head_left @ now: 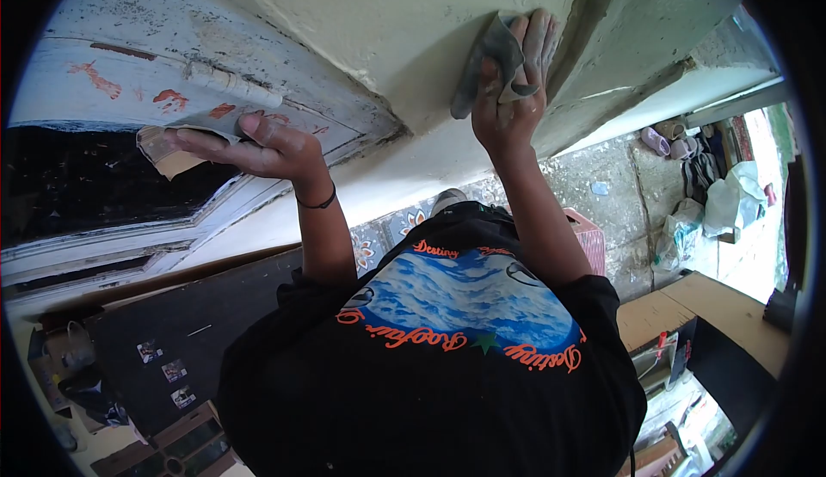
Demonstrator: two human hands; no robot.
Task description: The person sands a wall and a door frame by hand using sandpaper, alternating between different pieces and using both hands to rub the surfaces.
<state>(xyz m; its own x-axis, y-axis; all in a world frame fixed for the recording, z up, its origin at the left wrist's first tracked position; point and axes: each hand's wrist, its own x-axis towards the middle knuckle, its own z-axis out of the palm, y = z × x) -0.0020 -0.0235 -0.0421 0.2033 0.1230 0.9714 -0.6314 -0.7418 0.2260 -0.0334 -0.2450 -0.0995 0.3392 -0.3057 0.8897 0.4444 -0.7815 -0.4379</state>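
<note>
My left hand (245, 148) is closed on a folded sheet of sandpaper (165, 154), its thumb on top and a dark band at the wrist. It is at the worn white window frame (292, 103), which shows flaking paint and orange-red patches. My right hand (520, 90) grips a curled grey piece of sandpaper (492, 51) between thumb and fingers, against the pale plastered wall (413, 12). Whitish dust coats the fingers of both hands.
A dark panel or tabletop (215, 339) lies at lower left. Several shoes (667, 141) and plastic bags (731, 197) are on the concrete floor at right. A pink basket-like item (587, 240) stands near my right arm, with a wooden-topped piece of furniture (731, 313) at lower right.
</note>
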